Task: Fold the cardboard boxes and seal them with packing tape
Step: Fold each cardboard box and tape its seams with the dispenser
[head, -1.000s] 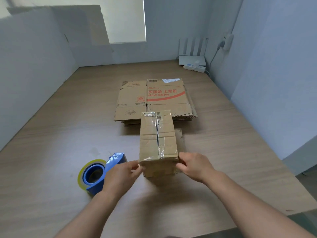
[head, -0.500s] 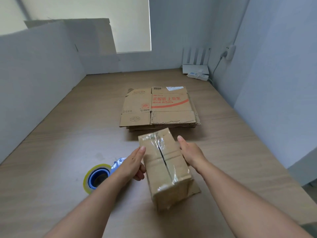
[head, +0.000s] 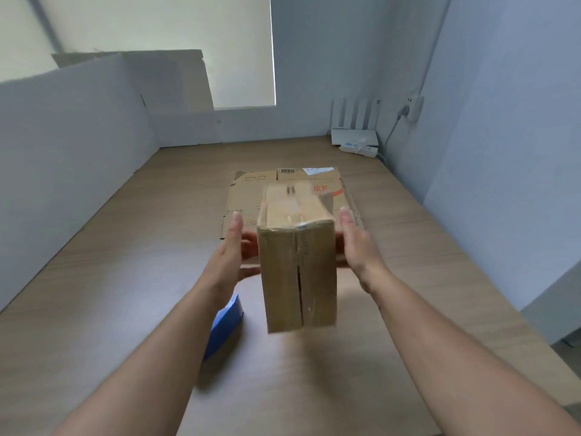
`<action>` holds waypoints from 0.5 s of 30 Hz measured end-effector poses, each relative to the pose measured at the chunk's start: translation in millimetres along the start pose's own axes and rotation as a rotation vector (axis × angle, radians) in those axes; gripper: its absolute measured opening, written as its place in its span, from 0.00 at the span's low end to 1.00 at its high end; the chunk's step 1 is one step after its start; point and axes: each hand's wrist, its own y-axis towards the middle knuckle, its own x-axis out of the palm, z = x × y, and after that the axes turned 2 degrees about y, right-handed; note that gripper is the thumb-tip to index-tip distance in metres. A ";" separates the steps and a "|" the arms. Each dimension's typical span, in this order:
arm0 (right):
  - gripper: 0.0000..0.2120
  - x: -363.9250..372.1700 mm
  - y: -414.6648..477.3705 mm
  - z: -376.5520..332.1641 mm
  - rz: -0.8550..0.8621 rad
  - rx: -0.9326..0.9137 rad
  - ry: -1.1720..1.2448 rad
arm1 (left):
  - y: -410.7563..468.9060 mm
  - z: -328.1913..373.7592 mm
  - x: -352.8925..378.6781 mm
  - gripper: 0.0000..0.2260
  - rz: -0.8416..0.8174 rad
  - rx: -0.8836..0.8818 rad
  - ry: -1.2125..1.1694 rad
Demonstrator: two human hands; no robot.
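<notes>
Blue tape dispenser (head: 227, 322) lies on the table (head: 125, 294), part hidden by the forearm. Left hand (head: 231, 250) lies flat on the box's left side, fingers mostly straight; blur hides exact contact. Box (head: 298, 272) is aloft between the palms, taped seam facing the camera. Right hand (head: 353, 243) is flat on the right side. Likely empty, light and stiff; tape slick, so hold the bare cardboard sides.

Box (head: 298, 269) up in the air, clear of the table (head: 125, 294), taped seam facing us, far end blurred. Left hand (head: 231, 250) flat against the box's left side, right hand (head: 356, 243) flat against its right. Behind the box, a stack of flat cardboard (head: 248, 196). Below-left of the box, a blue tape dispenser (head: 227, 322), half hidden by the left forearm
</notes>
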 end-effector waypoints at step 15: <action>0.31 0.8 -23.5 46.9 -0.130 0.300 0.022 | -16.9 -46.4 0.1 0.24 -0.100 -0.285 0.307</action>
